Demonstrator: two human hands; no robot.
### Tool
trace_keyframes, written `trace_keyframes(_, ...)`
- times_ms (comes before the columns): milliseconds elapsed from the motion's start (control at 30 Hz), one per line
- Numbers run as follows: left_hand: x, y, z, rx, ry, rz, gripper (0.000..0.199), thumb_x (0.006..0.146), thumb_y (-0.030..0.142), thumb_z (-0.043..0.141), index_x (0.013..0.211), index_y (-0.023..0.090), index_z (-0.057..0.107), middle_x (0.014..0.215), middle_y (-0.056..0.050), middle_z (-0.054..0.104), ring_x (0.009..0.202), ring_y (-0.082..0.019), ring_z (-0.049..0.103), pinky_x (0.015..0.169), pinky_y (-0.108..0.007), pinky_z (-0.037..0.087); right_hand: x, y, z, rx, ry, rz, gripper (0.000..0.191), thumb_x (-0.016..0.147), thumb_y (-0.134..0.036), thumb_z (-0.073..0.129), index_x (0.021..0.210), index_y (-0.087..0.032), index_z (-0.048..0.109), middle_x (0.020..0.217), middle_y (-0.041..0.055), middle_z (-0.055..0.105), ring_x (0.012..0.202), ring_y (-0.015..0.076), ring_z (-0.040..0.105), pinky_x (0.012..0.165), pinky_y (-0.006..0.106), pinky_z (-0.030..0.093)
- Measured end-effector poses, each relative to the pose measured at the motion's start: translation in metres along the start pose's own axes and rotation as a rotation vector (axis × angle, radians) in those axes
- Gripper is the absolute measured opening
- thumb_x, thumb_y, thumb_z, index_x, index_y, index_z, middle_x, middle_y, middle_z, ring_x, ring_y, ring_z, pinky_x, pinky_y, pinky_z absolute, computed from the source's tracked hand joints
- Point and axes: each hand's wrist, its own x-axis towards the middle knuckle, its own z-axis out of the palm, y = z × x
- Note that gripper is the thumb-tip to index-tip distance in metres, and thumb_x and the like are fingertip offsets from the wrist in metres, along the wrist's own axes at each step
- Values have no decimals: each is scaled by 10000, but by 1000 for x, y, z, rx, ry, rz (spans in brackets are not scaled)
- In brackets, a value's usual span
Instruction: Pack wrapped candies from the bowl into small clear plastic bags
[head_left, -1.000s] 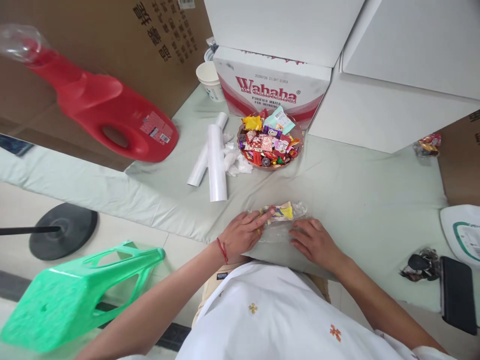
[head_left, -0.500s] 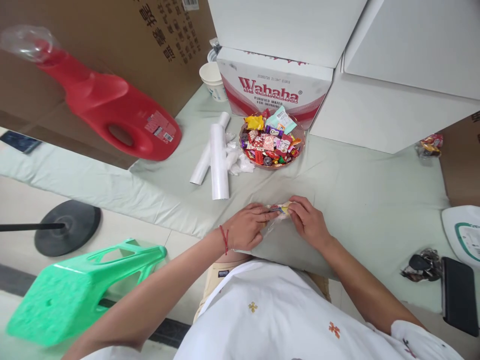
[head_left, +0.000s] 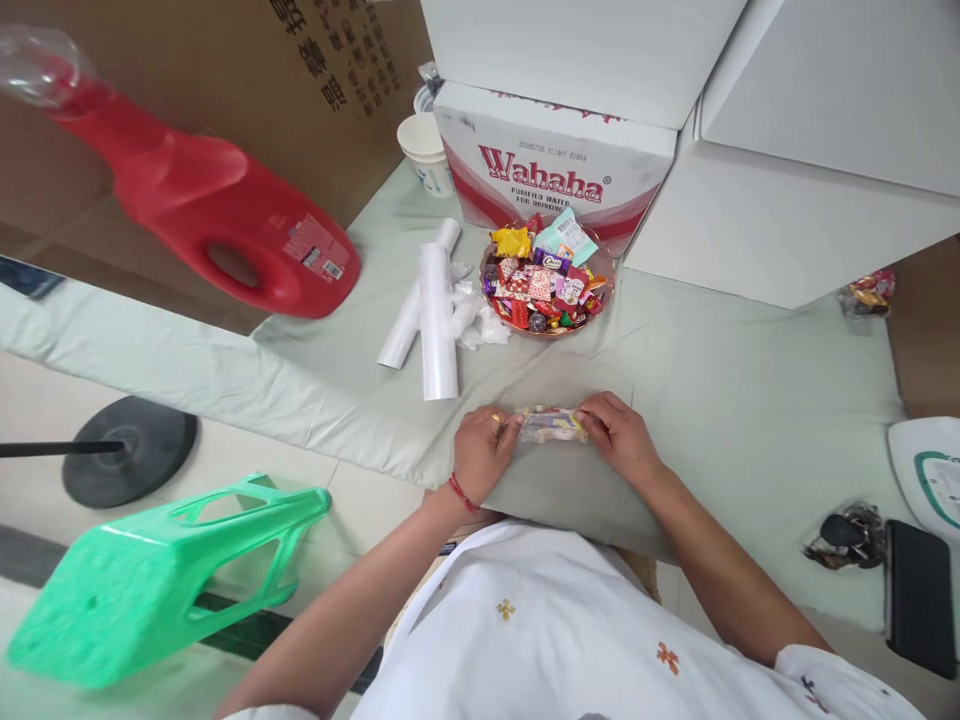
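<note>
Between my two hands lies a small clear plastic packet with yellow, red and blue-purple bits showing through the wrap. Thumb and fingers of my left hand pinch its left end. My right hand grips the right end the same way. The packet is stretched level, low over the cloth near the table's front edge. Exactly what is inside cannot be made out. Beyond my hands stands a glass bowl heaped with wrapped sweets.
Two white rolls and crumpled clear plastic lie left of the bowl. A red jug, paper cups and a Wahaha carton stand behind. At right are keys, a black phone and a white device.
My left hand has drawn back to the packet's left end, with its fingers now curled in. More of the packet shows between my hands. My right hand stays at its right end.
</note>
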Motion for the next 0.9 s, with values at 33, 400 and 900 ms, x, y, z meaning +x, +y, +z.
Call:
trace_keyframes(33, 3, 1, 1, 67, 3, -36, 372, 1021, 387, 528, 699, 209, 580, 713, -59, 665, 778, -228, 615, 749, -381, 460, -1, 2, 0, -1, 12, 11, 180, 1045, -359, 536, 1017, -235, 663, 998, 54, 682, 787, 169, 666, 661, 292, 523)
trace_keyframes(400, 3, -3, 1, 150, 94, -23, 183, 962, 304, 590, 1034, 201, 724, 1057, -110, 672, 1041, -301, 578, 901, -481, 495, -23, 24, -15, -342, 225, 30, 236, 1034, -275, 484, 1093, -218, 705, 1171, 116, 668, 936, 229, 653, 708, 362, 566)
trace_keyframes(900, 16, 1, -25, -64, -154, -111, 76, 883, 269, 623, 833, 215, 606, 809, -31, 680, 790, -207, 657, 764, -343, 541, -20, -11, 28, -284, -1, -241, 388, 993, -131, 572, 1251, -368, 737, 1313, 20, 719, 1124, 262, 560, 909, 462, 489)
